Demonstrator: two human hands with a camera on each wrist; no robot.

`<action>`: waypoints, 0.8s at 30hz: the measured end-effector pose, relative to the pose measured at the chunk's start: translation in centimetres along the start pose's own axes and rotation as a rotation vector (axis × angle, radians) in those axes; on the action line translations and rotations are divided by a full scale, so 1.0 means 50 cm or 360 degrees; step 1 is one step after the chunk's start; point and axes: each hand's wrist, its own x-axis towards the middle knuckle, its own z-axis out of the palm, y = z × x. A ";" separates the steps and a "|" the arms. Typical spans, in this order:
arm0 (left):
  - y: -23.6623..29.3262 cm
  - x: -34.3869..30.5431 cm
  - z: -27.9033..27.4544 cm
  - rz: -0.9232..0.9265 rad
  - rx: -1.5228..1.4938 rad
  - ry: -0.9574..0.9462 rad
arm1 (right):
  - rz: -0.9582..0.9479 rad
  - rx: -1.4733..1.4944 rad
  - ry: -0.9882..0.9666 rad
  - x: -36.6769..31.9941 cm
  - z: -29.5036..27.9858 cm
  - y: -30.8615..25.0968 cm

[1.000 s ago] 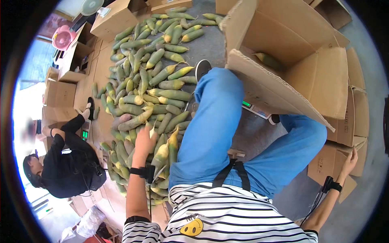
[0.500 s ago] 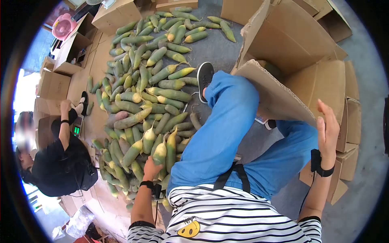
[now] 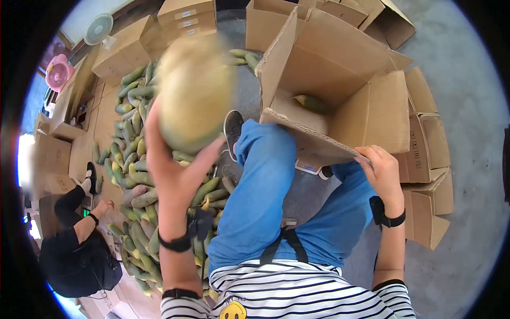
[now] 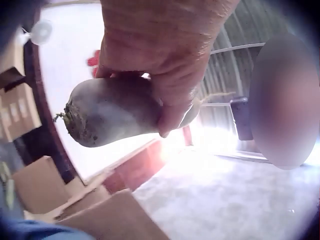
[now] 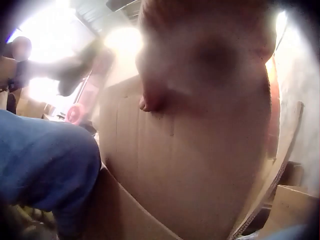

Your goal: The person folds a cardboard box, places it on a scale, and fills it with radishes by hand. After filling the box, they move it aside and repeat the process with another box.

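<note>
My left hand [image 3: 175, 178] grips a green radish [image 3: 194, 95], raised high over the pile and blurred in the head view. In the left wrist view, the thumb and fingers wrap around this radish [image 4: 112, 112], its cut leafy end facing left. With its fingers over the near edge of a large open cardboard box [image 3: 382, 114], my right hand [image 3: 383, 173] holds that edge. One radish [image 3: 312, 103] lies inside the box. Many more radishes make up the pile [image 3: 143, 199] on the left, partly hidden behind my left arm.
A scale [image 3: 308, 167] shows under the box, by my knees. Stacked cartons [image 3: 425, 143] stand to the right, others [image 3: 186, 18] at the back. Another person [image 3: 79, 260] in black sits left of the pile. A pink fan [image 3: 58, 73] is farther back.
From the pile, my left hand has taken a radish and lifted it up close to the head camera. My right hand has moved from the lower right onto the box edge.
</note>
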 end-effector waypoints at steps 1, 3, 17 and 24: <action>0.039 0.044 0.041 0.0318 0.0107 -0.0085 | -0.0002 0.0004 0.0019 0.000 -0.001 -0.009; 0.079 0.110 0.130 0.0816 0.0234 -0.0294 | 0.0000 0.0019 0.0019 -0.003 -0.002 -0.011; -0.159 -0.050 -0.063 0.0031 0.0712 -0.0493 | 0.0163 -0.0072 -0.0168 -0.022 -0.017 0.022; -0.387 -0.523 -0.278 -0.1568 0.1496 -0.1526 | 0.0122 -0.0071 -0.0232 0.010 -0.009 -0.013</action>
